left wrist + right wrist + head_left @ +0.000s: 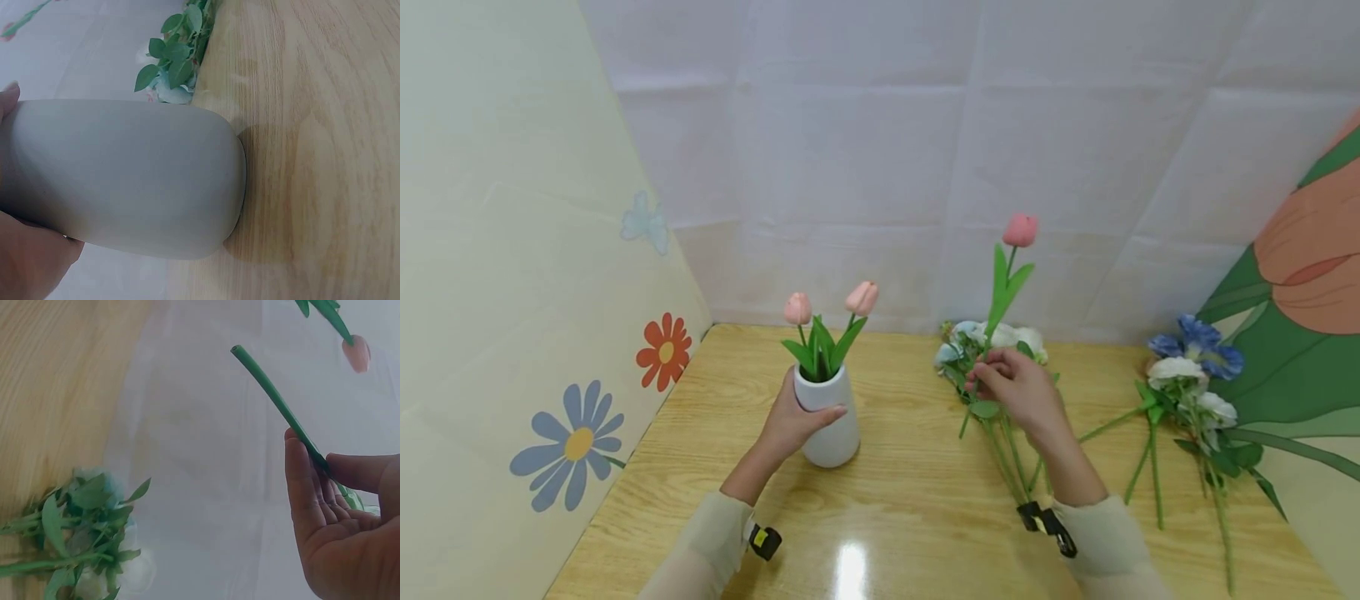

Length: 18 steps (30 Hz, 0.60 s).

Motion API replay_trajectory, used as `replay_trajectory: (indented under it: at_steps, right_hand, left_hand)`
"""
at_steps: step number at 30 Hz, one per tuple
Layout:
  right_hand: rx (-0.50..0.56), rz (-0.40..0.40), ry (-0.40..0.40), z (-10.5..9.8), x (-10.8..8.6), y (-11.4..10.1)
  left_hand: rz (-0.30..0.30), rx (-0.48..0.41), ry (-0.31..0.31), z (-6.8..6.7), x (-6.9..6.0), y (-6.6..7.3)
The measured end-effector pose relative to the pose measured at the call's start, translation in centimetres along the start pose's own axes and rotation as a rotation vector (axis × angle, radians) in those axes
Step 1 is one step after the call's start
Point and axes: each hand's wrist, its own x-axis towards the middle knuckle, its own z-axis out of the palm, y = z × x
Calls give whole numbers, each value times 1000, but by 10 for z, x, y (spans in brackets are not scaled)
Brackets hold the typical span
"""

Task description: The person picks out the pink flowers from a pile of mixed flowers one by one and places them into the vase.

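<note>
Left hand is gripping the white vase nearer the left edge of the worktop; two tulips are standing inside. Right hand is pinching a pink tulip, not yet inserted. Other flowers are lying toward the back and right edges.

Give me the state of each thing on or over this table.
White vase: upright on the table
Two paler tulips: standing in the vase
Darker tulip: held aloft, bloom up
Left hand: gripping the vase
Right hand: pinching the darker tulip's stem
Middle flowers: lying down
Right-side flowers: lying down
</note>
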Motion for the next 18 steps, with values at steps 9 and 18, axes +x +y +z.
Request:
replay_trajectory:
  at_steps: [9,18]
  right_hand:
    - [35,-97,-17,22,4,-22]
    - [103,-185,-26,47,7,-46]
  left_hand:
    - [8,-6,-6,0,0,-1]
    - [19,-2,-3,0,0,-1]
